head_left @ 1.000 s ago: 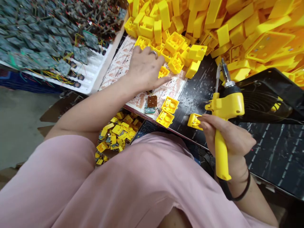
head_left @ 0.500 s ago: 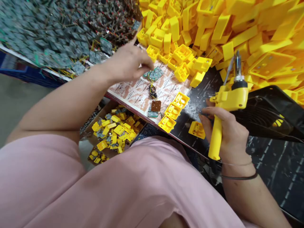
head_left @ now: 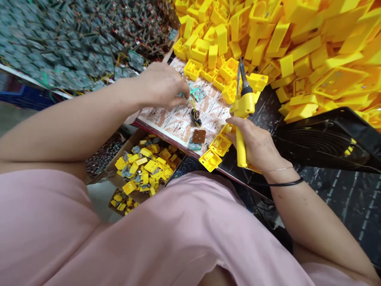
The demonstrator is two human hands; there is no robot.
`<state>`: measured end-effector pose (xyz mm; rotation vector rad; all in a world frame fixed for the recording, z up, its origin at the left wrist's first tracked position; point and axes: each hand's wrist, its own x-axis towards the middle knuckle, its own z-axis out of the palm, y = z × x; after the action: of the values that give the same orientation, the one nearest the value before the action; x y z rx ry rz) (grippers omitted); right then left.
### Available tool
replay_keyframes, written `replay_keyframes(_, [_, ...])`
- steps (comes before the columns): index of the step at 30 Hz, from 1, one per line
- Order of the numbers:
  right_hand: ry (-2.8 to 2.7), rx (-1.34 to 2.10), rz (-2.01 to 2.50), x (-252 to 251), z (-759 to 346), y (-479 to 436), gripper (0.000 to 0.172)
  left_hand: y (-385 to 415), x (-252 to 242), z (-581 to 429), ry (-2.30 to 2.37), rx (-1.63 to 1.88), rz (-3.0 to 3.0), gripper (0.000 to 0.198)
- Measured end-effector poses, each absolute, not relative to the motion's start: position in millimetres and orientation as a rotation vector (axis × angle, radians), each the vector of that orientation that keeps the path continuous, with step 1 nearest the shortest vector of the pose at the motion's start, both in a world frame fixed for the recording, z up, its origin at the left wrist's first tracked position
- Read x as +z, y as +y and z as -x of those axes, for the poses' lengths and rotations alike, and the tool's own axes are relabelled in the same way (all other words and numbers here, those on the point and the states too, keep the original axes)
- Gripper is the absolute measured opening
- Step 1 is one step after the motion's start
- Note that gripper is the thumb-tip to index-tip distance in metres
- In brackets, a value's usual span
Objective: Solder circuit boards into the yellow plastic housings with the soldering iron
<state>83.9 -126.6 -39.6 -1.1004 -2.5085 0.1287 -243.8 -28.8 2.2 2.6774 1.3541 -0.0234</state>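
My right hand (head_left: 258, 141) is wrapped round the yellow handle of a soldering gun (head_left: 242, 105). Its metal tip points up and away, over the paper's right side. Under the gun, yellow plastic cases (head_left: 210, 159) lie in a row, partly hidden by my right hand. My left hand (head_left: 165, 85) is closed in a pinch at the left edge of a green circuit board (head_left: 198, 93); my fingers cover part of that edge. Thin wires run from the board to a small round black part (head_left: 195, 116). A brown circuit board (head_left: 199, 136) lies closer to me.
Yellow cases are heaped (head_left: 297, 47) at the back right. Circuit boards in a big pile (head_left: 74, 47) fill the back left. A black fan-like housing (head_left: 327, 143) stands at right. Below the table edge, a cardboard box (head_left: 127, 145) holds yellow pieces.
My right hand has carried the soldering gun left, from the black tabletop to above the row of yellow cases. My left hand has shifted slightly toward me, still at the green circuit board.
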Motion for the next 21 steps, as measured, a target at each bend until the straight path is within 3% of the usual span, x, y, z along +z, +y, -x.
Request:
replay_keyframes(5, [-2.405, 0.193, 1.189, -44.9, -87.5, -133.4, 0.038, -53.0, 16.7, 239.0, 1.489, 0.011, -2.508, 0.03])
replay_keyframes(16, [-2.194, -0.205, 0.914, -11.9, -95.4, -162.8, 0.027, -96.5, -22.0, 256.6, 1.546, 0.334, -2.1, 0.036])
replay_keyframes(21, [-2.157, -0.097, 0.944, -12.3, -117.3, -188.1, 0.029, -101.7, -23.4, 247.8, 1.569, 0.521, -2.062, 0.039])
